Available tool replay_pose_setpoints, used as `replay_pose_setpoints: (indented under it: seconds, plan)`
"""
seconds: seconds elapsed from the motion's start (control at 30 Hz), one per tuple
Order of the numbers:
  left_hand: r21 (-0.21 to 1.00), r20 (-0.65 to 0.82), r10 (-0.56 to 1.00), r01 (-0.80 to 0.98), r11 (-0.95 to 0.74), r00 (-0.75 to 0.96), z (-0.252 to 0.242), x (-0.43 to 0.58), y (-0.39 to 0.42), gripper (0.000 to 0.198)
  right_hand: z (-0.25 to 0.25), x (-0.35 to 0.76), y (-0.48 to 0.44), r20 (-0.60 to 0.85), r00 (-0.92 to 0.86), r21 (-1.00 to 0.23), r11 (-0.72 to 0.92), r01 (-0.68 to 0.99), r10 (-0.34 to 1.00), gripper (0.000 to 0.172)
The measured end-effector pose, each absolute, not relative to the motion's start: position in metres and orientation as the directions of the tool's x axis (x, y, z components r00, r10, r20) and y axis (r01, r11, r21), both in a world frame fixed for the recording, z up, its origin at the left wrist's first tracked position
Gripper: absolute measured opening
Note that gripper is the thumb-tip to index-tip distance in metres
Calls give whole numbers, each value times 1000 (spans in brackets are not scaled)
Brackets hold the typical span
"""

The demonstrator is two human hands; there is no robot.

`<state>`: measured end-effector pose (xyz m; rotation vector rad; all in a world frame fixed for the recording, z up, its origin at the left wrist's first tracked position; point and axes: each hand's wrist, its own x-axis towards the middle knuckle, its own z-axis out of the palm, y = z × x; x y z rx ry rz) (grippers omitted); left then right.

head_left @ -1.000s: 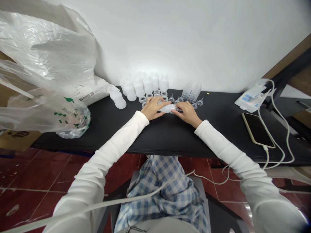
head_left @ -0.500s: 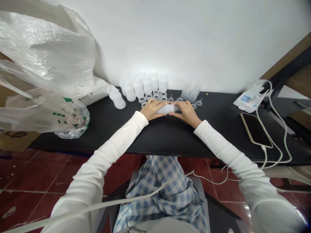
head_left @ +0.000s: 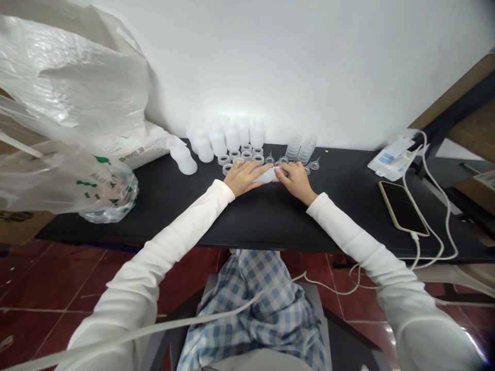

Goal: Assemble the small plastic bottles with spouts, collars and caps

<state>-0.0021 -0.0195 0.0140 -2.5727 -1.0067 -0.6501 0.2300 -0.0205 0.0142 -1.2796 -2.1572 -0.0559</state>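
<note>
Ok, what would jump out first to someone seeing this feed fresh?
The left hand and right hand meet mid-table, gripping a white bottle lying sideways. Behind them a cluster of bottles stands against the wall, and a big crumpled plastic bag looms at far left.

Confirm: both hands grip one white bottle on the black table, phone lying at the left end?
No: the head view shows the phone at the right end of the black table. The rest holds: left hand and right hand grip one white bottle.
</note>
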Motion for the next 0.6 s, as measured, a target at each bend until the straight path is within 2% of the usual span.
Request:
replay_pose_setpoints:
  seconds: [0.1, 0.2, 0.37, 0.6]
  plan:
    - [-81, 508, 572, 697, -713, 644, 13, 1, -17, 54, 12, 228, -21, 484, -293, -369, 497, 785, 824, 61]
    - [-47, 510, 569, 682, -730, 645, 11, 0, -14, 58, 13, 229, -23, 522, -309, -378, 541, 752, 795, 57]
    - [19, 536, 587, 686, -727, 607, 7, -4, -8, 63, 19, 238, -25, 591, -458, -209, 674, 709, 664, 52]
    - [-16, 565, 585, 717, -697, 582, 10, -4, -11, 59, 20, 241, -22, 605, -505, -35, 654, 756, 616, 50]
